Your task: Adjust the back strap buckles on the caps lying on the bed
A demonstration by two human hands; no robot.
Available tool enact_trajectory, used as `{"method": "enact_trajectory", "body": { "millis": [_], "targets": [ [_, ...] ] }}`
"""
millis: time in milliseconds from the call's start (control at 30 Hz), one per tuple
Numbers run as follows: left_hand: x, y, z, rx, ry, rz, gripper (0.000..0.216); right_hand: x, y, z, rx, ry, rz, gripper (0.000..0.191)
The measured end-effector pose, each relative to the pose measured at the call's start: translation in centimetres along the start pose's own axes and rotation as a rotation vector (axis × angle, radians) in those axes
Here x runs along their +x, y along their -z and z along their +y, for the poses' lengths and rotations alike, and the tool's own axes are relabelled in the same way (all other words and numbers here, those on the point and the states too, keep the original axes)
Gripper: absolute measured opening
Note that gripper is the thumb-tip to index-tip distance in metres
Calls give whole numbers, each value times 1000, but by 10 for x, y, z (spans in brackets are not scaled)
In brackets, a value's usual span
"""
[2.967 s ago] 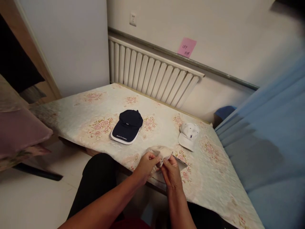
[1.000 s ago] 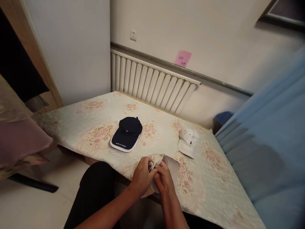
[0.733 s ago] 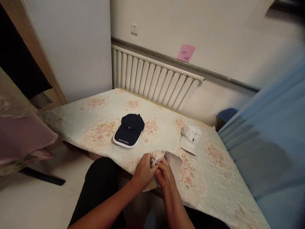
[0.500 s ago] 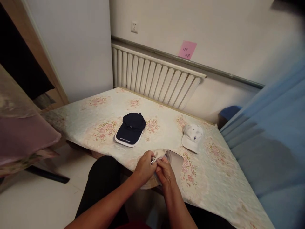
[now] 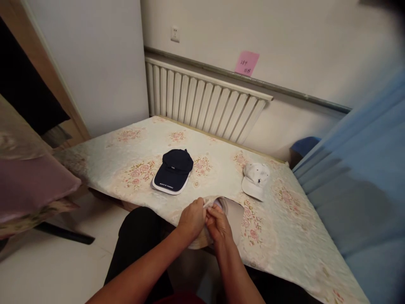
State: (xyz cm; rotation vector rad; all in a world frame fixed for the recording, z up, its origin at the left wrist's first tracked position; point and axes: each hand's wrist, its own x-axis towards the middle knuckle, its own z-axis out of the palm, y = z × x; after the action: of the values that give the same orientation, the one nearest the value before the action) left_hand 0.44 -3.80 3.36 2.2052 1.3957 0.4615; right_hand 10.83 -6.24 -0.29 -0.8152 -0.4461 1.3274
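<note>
A beige cap (image 5: 234,217) lies on its side at the table's near edge, its pale brim pointing right and its inside partly showing. My left hand (image 5: 192,217) is closed on the back of the cap, fingers curled around the edge. Close beside it, my right hand (image 5: 218,223) pinches the same rear edge, fingertips near the left ones. What exactly sits between the fingertips is hidden. Beyond my hands, a navy cap (image 5: 174,169) with a white-edged brim rests on the table, and a white cap (image 5: 255,180) lies to the right.
A floral cloth covers the table (image 5: 215,154). Behind it are a white radiator (image 5: 202,99) and a wall with a pink note (image 5: 247,63). A blue curtain (image 5: 357,169) hangs at the right. Pink fabric (image 5: 34,181) drapes at the left.
The small light-coloured piece seen earlier at my left fingers is now covered. My left hand has turned slightly, and both hands stay on the beige cap. The view has shifted slightly.
</note>
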Motion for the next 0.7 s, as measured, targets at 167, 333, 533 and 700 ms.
{"method": "enact_trajectory", "body": {
  "millis": [167,333,533,700],
  "targets": [
    [2,-1,-1,70,35,-34,19,9,9,0,37,35,73,30],
    [3,-4,-3,104,47,-42,22,13,11,1,14,64,144,35],
    [3,-6,-6,99,41,-48,25,7,4,2,-59,83,126,36],
    [4,-5,-4,82,22,-59,25,4,7,9,-168,80,96,23]
  ]
}}
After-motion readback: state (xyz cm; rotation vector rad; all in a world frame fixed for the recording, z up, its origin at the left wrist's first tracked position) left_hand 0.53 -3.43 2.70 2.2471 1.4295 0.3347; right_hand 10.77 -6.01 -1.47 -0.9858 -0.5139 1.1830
